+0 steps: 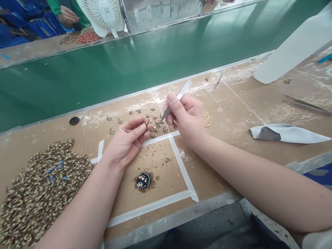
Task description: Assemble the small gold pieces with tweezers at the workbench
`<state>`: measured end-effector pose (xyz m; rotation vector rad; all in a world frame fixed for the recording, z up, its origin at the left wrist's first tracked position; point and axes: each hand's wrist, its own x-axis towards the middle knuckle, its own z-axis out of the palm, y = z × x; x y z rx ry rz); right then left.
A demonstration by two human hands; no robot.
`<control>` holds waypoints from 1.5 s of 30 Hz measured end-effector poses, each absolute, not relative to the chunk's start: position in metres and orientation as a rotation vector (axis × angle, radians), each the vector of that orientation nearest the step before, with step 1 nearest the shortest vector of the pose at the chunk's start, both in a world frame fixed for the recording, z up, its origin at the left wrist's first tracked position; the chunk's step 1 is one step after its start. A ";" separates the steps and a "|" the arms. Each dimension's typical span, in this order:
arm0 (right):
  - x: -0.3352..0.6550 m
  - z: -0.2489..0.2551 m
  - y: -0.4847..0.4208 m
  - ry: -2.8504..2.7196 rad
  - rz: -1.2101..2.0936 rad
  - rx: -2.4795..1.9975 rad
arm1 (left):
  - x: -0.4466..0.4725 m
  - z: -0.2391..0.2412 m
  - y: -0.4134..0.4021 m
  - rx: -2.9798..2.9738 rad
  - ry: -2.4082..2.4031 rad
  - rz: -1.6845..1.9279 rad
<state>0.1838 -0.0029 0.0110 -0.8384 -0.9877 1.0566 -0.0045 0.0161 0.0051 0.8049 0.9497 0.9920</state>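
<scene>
My right hand (185, 114) grips a pair of metal tweezers (183, 90), whose tips point down and left toward my left hand. Thumb and fingers of my left hand (132, 136) pinch a small brass-coloured part (146, 121), mostly hidden by the fingertips. Several similar small metal parts (155, 128) lie scattered on the brown tabletop between and behind the hands. A little heap of tiny tan pieces (207, 119) is just right of my right hand. Nearer to me, a round black dish (143, 180) with a few small pieces in it sits on a wet patch.
At left spreads a large pile of small brown-and-cream parts (49, 183) with blue bits. White tape (181, 166) marks a rectangle. Further right are a folded white wrap (293, 133) and more tweezers (307, 104). Across the green belt (155, 62) are a fan (103, 14) and another person's hand (68, 15).
</scene>
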 end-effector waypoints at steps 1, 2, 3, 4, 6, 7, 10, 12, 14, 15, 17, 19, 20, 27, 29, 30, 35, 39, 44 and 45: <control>0.184 0.012 -0.004 -0.984 1.052 -0.842 | -0.004 0.005 0.016 0.810 0.955 0.995; 0.184 0.013 -0.004 -0.981 1.049 -0.842 | -0.004 0.006 0.015 0.817 0.958 0.998; 0.184 0.013 -0.005 -0.980 1.045 -0.839 | -0.003 0.007 0.015 0.822 0.959 1.002; 0.184 0.014 -0.006 -0.985 1.037 -0.835 | -0.003 0.007 0.015 0.824 0.958 1.006; 0.184 0.015 -0.007 -1.002 1.010 -0.832 | -0.003 0.007 0.014 0.813 0.950 1.014; 0.184 0.015 -0.008 -1.013 0.992 -0.831 | -0.003 0.007 0.014 0.801 0.943 1.020; 0.184 0.015 -0.009 -1.030 0.958 -0.831 | -0.003 0.007 0.015 0.765 0.918 1.033; 0.184 0.015 -0.010 -1.028 0.967 -0.829 | -0.003 0.007 0.014 0.763 0.910 1.044; 0.185 0.014 -0.010 -1.017 0.993 -0.819 | -0.002 0.007 0.013 0.779 0.911 1.049; 0.185 0.014 -0.010 -1.014 1.010 -0.808 | -0.002 0.008 0.013 0.792 0.913 1.050; 0.185 0.014 -0.010 -1.014 1.033 -0.787 | -0.002 0.008 0.012 0.819 0.920 1.052; 0.185 0.014 -0.010 -1.017 1.038 -0.774 | -0.002 0.009 0.012 0.840 0.934 1.061; 0.185 0.014 -0.010 -1.015 1.034 -0.773 | -0.001 0.009 0.012 0.845 0.943 1.069; 0.186 0.013 -0.003 -0.930 1.138 -0.747 | 0.001 0.008 0.011 0.803 0.990 1.091; 0.186 0.014 0.001 -0.921 1.247 -0.685 | 0.001 0.008 0.011 0.776 0.975 1.084; 0.187 0.014 0.003 -0.914 1.302 -0.651 | 0.001 0.008 0.010 0.766 0.962 1.082; 0.187 0.019 0.007 -0.837 1.513 -0.556 | 0.000 0.006 0.010 0.765 0.924 1.059; 0.188 0.024 0.005 -0.786 1.567 -0.517 | -0.001 0.005 0.010 0.782 0.942 1.025; 0.189 0.024 0.006 -0.767 1.565 -0.536 | -0.001 0.004 0.009 0.798 0.949 1.021; 0.188 0.023 0.006 -0.766 1.564 -0.539 | -0.001 0.004 0.009 0.789 0.943 1.027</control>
